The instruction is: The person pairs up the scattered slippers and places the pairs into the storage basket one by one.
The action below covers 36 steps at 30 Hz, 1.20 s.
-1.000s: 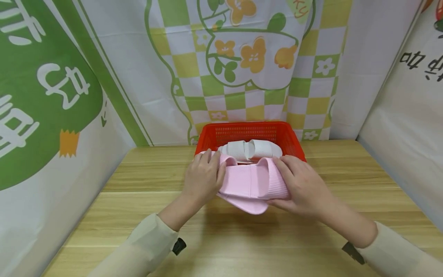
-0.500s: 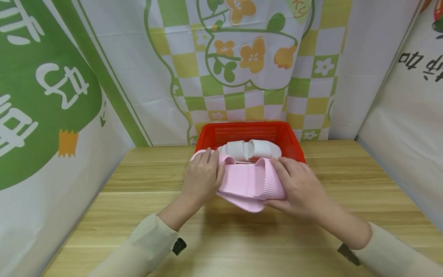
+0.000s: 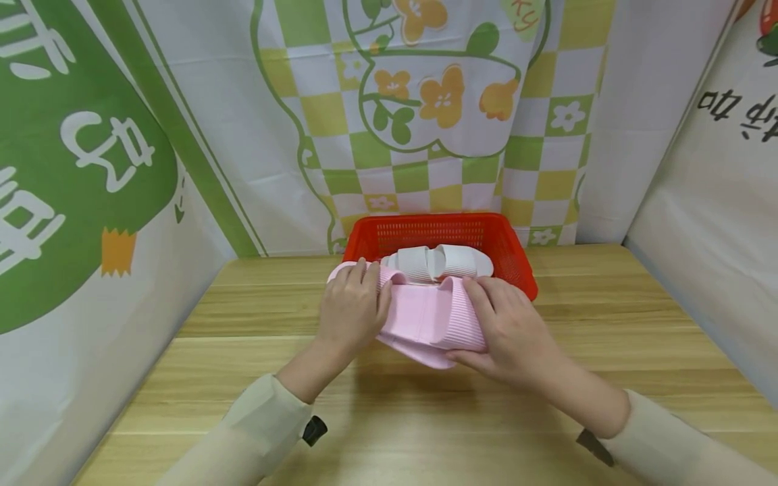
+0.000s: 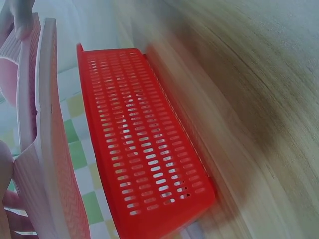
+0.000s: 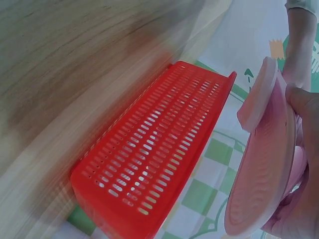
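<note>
Two pink slippers are held in the air just in front of the red basket, stacked and pointing opposite ways. The upper pink slipper (image 3: 413, 314) shows its insole and ribbed strap; the lower pink slipper (image 3: 416, 352) sticks out beneath it. My left hand (image 3: 351, 307) grips the pair at the left end, over a ribbed strap. At the other end my right hand (image 3: 516, 334) holds the right strap, thumb underneath. The right wrist view shows one pink sole (image 5: 259, 174) facing the basket. Behind the pair, white slippers (image 3: 464, 262) lie in the red basket (image 3: 516, 256).
The basket stands on a wooden table (image 3: 608, 324) against the patterned cloth backdrop (image 3: 444, 169). Cloth side walls rise at left and right. Slots cover the basket's wall in both wrist views.
The pink slippers and my right hand have shifted a little to the left, turning slightly. My left hand has moved only slightly and keeps its grip.
</note>
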Available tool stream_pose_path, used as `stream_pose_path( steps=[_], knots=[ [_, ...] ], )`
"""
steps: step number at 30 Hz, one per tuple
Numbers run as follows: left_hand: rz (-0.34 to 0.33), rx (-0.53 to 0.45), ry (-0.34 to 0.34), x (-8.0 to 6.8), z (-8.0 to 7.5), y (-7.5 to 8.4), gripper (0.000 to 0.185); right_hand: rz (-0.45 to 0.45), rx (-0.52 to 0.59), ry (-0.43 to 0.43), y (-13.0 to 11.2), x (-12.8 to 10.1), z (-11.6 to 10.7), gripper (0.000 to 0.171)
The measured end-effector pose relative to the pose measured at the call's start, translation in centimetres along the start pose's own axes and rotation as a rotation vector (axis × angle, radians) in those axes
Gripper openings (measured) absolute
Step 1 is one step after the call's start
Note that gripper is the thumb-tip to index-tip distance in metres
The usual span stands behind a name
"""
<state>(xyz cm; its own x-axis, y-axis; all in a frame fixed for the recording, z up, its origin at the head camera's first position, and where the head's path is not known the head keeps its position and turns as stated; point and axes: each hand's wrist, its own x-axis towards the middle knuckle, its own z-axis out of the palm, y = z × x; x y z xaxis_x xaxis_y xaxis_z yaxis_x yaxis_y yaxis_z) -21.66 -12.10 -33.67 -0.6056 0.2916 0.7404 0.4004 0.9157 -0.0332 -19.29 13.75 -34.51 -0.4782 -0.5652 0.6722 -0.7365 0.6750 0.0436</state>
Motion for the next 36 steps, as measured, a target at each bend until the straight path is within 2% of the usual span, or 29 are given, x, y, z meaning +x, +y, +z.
stream_pose_path(
  steps=[12, 22, 30, 36],
  knots=[
    [-0.009, 0.011, -0.011, 0.3, -0.3, 0.6, 0.035, -0.014, -0.088, 0.081, -1.3, 1.3, 1.0, 0.096],
    [-0.003, 0.023, -0.004, 0.3, -0.5, 0.5, 0.033, -0.054, -0.066, 0.041, -0.9, 1.0, 1.2, 0.099],
    [-0.006, 0.048, -0.009, 0.5, -0.5, 0.7, 0.033, -0.088, -0.059, 0.063, -0.8, 1.0, 1.3, 0.087],
    [-0.013, 0.052, -0.014, 0.5, -0.6, 0.8, 0.033, -0.167, -0.023, 0.108, -0.8, 1.3, 1.8, 0.077]
  ],
)
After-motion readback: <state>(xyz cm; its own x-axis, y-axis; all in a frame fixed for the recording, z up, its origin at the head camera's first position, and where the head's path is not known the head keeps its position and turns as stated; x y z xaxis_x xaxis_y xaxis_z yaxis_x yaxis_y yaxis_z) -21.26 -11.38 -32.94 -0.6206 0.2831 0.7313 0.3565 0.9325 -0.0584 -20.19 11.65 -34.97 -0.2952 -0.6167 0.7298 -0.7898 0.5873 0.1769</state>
